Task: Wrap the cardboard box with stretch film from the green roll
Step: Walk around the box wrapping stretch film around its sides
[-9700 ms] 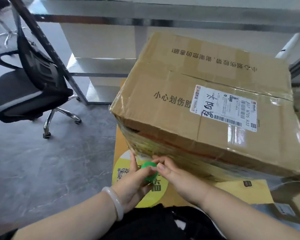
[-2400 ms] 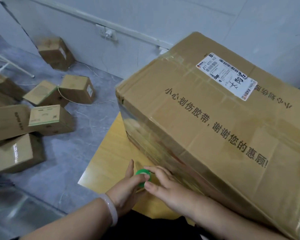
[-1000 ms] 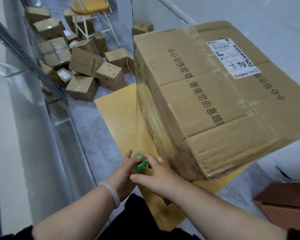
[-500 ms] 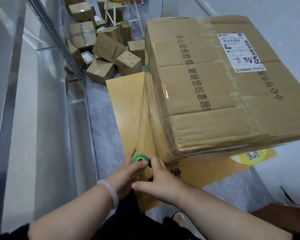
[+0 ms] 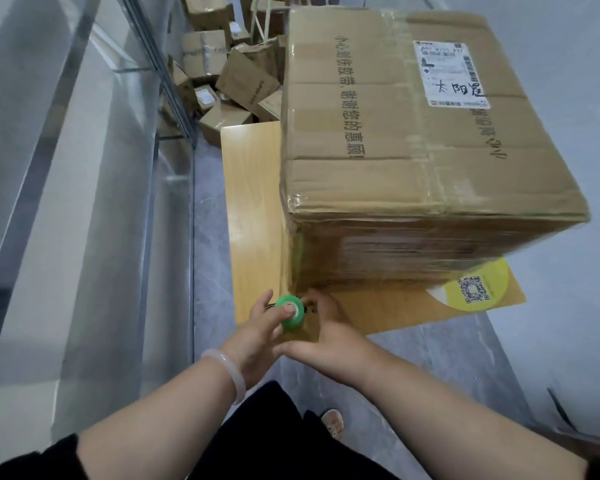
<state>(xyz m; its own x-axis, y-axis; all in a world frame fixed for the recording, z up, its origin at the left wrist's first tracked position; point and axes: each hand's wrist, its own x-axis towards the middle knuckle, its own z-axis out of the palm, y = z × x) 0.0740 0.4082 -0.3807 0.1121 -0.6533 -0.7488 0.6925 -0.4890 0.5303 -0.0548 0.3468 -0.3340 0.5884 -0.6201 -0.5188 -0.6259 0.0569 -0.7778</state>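
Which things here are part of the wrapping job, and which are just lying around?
Part of the job:
cardboard box
green roll
left hand and right hand, both on the roll
wooden board under the box

Lying about:
small boxes piled on the floor
yellow sticker

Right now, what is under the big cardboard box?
The cardboard box rests on a wooden board bearing a yellow QR sticker, partly hidden beneath it. The rest is covered.
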